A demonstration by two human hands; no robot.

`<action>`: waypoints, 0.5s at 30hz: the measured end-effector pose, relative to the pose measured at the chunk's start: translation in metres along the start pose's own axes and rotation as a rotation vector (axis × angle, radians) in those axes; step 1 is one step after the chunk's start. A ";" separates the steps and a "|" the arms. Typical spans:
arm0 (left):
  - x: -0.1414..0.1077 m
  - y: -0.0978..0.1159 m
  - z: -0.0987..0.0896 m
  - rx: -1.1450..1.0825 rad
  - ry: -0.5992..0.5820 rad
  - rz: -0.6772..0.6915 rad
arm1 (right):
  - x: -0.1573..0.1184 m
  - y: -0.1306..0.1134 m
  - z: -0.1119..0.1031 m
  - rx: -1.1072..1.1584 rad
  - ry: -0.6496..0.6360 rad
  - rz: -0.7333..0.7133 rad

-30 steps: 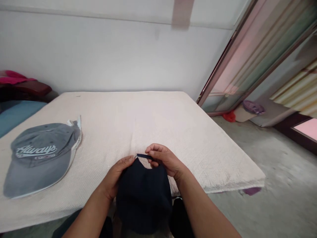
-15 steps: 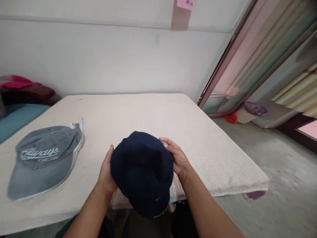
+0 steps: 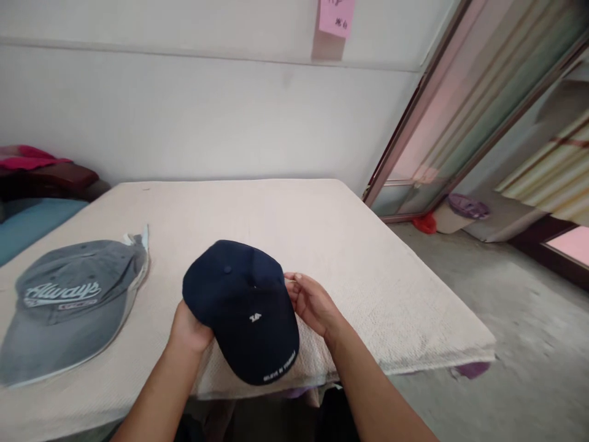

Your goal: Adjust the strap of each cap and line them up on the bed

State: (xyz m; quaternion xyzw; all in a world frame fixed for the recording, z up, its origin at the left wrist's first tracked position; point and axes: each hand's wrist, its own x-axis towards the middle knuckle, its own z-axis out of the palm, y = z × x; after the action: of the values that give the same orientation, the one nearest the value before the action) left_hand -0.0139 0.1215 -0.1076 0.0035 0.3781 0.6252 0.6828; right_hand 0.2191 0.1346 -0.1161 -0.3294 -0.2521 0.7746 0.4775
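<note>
A dark navy cap [image 3: 243, 294] with a small white emblem and white lettering on its brim is held over the front edge of the cloth-covered table [image 3: 257, 209]. Its brim points toward me and slightly right. My left hand [image 3: 189, 328] grips the cap's left side from below, fingers hidden under it. At the cap's right edge, my right hand [image 3: 313, 302] has its thumb and fingers pinched together on the rim. To the left lies a grey cap [image 3: 78, 301] with white "Always" lettering, touched by neither hand.
Behind the table stands a white wall with a pink note [image 3: 336, 17]. A dark red piece of furniture and blue surface [image 3: 41, 218] are at the left. On the floor at right are a bin [image 3: 453, 215] and a red bag [image 3: 424, 223].
The navy cap has moved left and tilted, so its emblem and brim lettering now show. Both hands have shifted left with it. The view has moved slightly.
</note>
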 end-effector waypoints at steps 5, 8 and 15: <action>0.002 0.015 0.004 -0.093 -0.058 0.193 | -0.011 0.015 -0.005 -0.032 -0.171 0.170; 0.006 0.019 0.001 -0.089 -0.086 0.231 | -0.013 0.020 -0.009 0.026 -0.242 0.279; 0.013 0.007 0.005 -0.079 0.030 0.109 | -0.001 0.016 -0.018 0.148 -0.119 0.095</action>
State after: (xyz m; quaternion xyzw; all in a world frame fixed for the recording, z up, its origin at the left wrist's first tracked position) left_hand -0.0181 0.1368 -0.1070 -0.0120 0.3625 0.6760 0.6415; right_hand 0.2233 0.1283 -0.1390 -0.2580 -0.2060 0.8312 0.4474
